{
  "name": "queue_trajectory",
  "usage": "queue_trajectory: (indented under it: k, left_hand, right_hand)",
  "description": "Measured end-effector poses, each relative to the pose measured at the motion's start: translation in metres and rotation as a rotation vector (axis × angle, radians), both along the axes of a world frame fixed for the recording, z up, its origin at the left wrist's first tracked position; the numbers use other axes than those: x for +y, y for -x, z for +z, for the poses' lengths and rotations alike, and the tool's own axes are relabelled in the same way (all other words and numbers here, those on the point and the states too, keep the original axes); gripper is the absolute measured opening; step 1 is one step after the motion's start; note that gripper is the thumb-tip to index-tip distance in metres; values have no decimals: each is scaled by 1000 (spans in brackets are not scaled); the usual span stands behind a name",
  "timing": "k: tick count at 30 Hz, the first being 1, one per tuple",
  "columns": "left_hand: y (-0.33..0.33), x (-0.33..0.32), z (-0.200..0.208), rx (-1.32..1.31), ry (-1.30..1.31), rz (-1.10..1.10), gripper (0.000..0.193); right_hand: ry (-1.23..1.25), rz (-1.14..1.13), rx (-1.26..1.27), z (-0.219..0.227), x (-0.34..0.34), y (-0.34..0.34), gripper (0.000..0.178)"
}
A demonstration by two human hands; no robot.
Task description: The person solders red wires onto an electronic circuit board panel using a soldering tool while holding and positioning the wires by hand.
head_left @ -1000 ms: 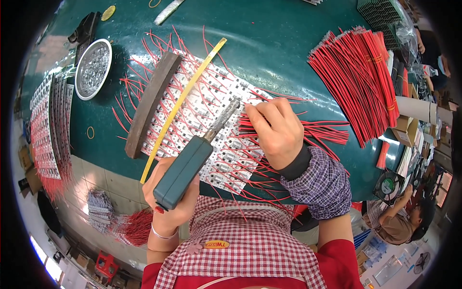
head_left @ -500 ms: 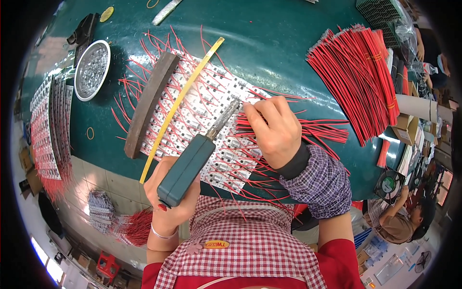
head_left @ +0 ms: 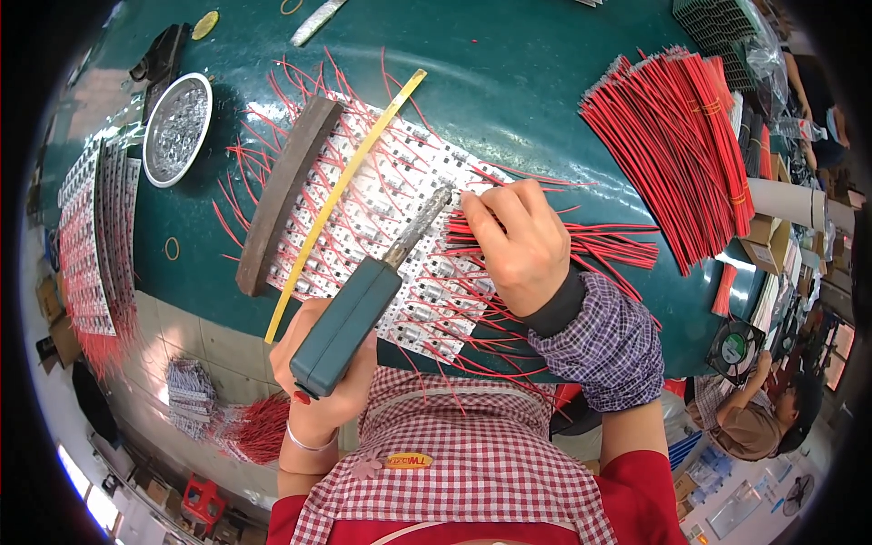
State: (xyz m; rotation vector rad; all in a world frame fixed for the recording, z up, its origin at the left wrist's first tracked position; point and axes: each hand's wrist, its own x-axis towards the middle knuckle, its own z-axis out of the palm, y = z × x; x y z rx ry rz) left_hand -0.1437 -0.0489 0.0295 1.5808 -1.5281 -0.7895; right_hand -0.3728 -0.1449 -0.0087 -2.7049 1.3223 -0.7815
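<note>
My left hand (head_left: 325, 359) is closed round the body of a dark green soldering gun (head_left: 347, 318). Its metal barrel slants up and to the right, with the tip at a white circuit-board panel (head_left: 427, 195). Right beside that tip, my right hand (head_left: 518, 241) pinches what seems to be a red wire, its end mostly hidden by my fingers. Loose red wires (head_left: 609, 243) lie on the panel beneath this hand and stick out to the right. Short red wires stand on many of the panel's boards.
A dark bar (head_left: 289, 195) and a yellow strip (head_left: 350, 173) lie across the panel. Left of it stands a bowl of metallic bits (head_left: 177, 132), with stacked panels (head_left: 95, 245) beyond. A thick bundle of red wires (head_left: 672, 154) lies at right. Another person (head_left: 754, 409) sits at the right.
The body of the soldering gun has shifted slightly left in my left hand, its tip staying about where it was. My right hand has hardly moved.
</note>
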Motion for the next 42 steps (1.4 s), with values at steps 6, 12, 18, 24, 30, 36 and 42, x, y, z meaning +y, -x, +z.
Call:
queue_trajectory:
  k: [6, 12, 18, 24, 30, 36, 42]
  left_hand:
    - [4, -2, 0, 27, 39, -28, 23]
    - [1, 1, 5, 3, -35, -64, 24]
    - [5, -1, 9, 42, -69, -51, 23]
    - [2, 4, 0, 4, 13, -64, 25]
    - [-1, 14, 0, 2, 84, -8, 27]
    - [-5, 17, 0, 30, 44, 19, 28]
    - [-5, 19, -2, 57, 23, 49, 30]
  right_hand:
    - [0, -1, -14, 1, 0, -1, 29]
    - [7, 11, -14, 1, 0, -1, 30]
    - [8, 33, -11, 2, -1, -3, 30]
    - [14, 38, -31, -2, 0, -3, 30]
    - [14, 29, -25, -2, 2, -2, 29]
    - [-7, 17, -54, 6, 5, 1, 42]
    - [-50, -10, -92, 7, 16, -2, 47]
